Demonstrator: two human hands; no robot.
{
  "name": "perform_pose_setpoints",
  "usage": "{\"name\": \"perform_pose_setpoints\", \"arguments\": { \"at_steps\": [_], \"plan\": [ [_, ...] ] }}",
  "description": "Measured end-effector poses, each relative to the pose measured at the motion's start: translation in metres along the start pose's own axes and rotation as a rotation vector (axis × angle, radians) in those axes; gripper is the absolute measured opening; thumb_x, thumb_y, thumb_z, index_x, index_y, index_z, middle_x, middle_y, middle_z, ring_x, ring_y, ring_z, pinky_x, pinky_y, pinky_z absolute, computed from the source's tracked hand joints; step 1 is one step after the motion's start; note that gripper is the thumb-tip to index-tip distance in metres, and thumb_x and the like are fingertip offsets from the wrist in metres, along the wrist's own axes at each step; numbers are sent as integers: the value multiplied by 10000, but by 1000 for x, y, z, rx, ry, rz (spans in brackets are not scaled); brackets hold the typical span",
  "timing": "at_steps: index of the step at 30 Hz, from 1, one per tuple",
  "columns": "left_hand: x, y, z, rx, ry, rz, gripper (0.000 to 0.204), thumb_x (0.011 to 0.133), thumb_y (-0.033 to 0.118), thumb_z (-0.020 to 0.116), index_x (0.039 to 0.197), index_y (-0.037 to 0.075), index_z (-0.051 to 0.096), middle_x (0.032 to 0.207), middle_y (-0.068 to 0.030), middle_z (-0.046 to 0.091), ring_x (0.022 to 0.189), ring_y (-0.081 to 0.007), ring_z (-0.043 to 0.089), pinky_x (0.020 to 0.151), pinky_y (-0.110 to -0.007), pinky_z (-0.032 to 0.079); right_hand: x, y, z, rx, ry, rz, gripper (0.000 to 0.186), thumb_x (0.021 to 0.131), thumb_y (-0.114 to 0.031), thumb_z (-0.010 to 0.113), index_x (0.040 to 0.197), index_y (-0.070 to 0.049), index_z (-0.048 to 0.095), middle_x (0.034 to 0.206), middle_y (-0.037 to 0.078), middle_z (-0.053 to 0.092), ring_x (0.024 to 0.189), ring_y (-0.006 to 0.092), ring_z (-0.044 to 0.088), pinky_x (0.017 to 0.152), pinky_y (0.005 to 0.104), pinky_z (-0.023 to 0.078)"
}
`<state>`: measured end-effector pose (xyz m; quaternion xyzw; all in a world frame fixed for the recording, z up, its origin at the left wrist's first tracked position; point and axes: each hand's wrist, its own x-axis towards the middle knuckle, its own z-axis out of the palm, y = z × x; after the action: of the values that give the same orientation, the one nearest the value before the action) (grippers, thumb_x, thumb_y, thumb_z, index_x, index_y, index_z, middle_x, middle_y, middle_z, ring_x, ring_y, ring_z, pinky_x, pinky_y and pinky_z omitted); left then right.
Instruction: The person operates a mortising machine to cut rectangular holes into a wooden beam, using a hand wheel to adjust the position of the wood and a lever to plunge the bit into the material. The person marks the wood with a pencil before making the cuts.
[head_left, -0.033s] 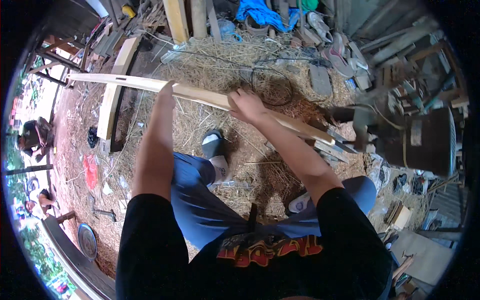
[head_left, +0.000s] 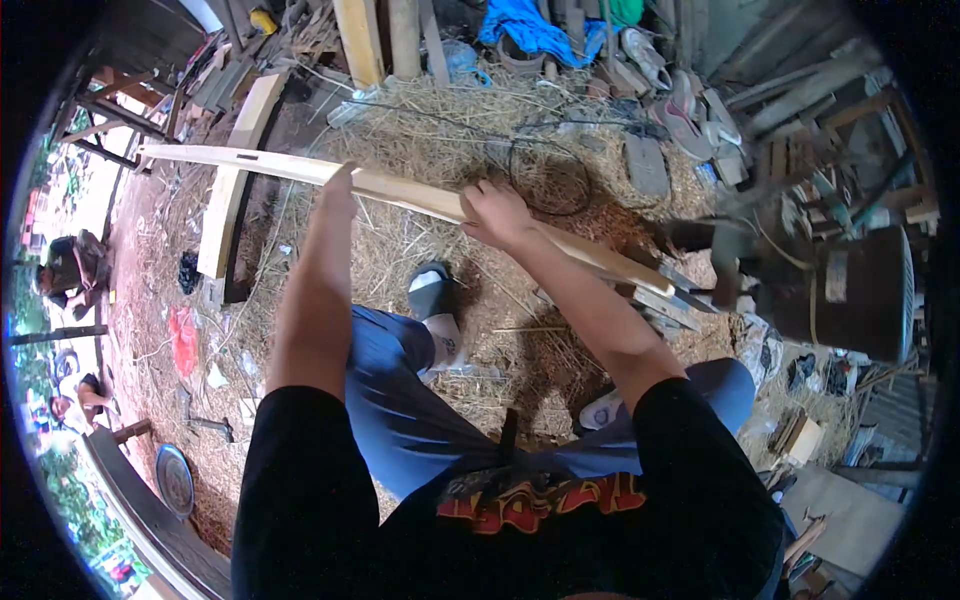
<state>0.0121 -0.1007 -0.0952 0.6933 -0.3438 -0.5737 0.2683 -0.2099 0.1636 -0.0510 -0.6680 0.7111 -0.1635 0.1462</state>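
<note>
A long pale wooden beam (head_left: pixel 410 192) slants across in front of me, its far end at the left and its near end at the right. A dark narrow slot shows in its left part. My left hand (head_left: pixel 340 190) is closed on the beam left of the middle, its fingers mostly hidden behind the hand. Over the beam's top edge, right of the middle, my right hand (head_left: pixel 497 212) is closed with its fingers bent around the wood. The beam's right end lies close to a dark machine (head_left: pixel 835 290) with a cord across it.
Straw and shavings (head_left: pixel 450 120) cover the ground about my feet. A thick plank (head_left: pixel 232 190) lies at the left, with a red plastic bag (head_left: pixel 184 340) nearer. Shoes (head_left: pixel 680 125) and a blue tarp (head_left: pixel 545 32) lie at the back. Two people sit at the far left.
The whole view has shifted very slightly. Both hands keep their places on the beam.
</note>
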Motion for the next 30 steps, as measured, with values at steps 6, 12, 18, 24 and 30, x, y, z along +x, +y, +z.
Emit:
{"name": "perform_pose_setpoints", "arguments": {
  "at_steps": [6, 12, 18, 24, 30],
  "plan": [
    [20, -9, 0, -20, 110, 35, 777, 751, 296, 864, 1325, -59, 477, 1292, -189, 587, 1201, -282, 561, 981, -409, 486, 12, -20, 11, -77, -137, 144, 494, 860, -390, 687, 1186, -59, 520, 943, 175, 723, 852, 354, 720, 730, 485, 579],
    [11, -3, 23, -152, 315, 48, 848, 702, 157, 878, 1404, 15, 423, 1346, -188, 555, 1113, -314, 633, 937, -425, 536, 11, -14, 20, -117, -58, 91, 417, 888, -424, 656, 1069, -86, 493, 794, 173, 701, 702, 379, 705, 616, 500, 565],
    [12, 1, 31, -353, 349, 7, 813, 734, 1, 757, 1407, 73, 308, 1370, -193, 492, 1182, -341, 585, 1000, -429, 508, 12, -23, 8, -120, -150, 157, 417, 891, -396, 661, 1124, -80, 521, 874, 163, 726, 796, 350, 724, 696, 479, 585],
    [6, 9, 34, -379, 346, -66, 806, 738, 10, 743, 1412, 111, 313, 1358, -184, 498, 1174, -332, 588, 988, -452, 509, 13, -21, 9, -122, -176, 190, 412, 882, -392, 672, 1092, -80, 504, 868, 162, 717, 785, 371, 717, 707, 494, 580],
    [54, -1, 16, -379, 375, -79, 819, 703, -19, 764, 1393, 78, 333, 1328, -184, 518, 1135, -335, 608, 948, -460, 531, 15, -24, 16, -86, -100, 122, 422, 881, -399, 673, 1099, -80, 504, 858, 163, 714, 777, 378, 714, 692, 498, 577]
  ]
}}
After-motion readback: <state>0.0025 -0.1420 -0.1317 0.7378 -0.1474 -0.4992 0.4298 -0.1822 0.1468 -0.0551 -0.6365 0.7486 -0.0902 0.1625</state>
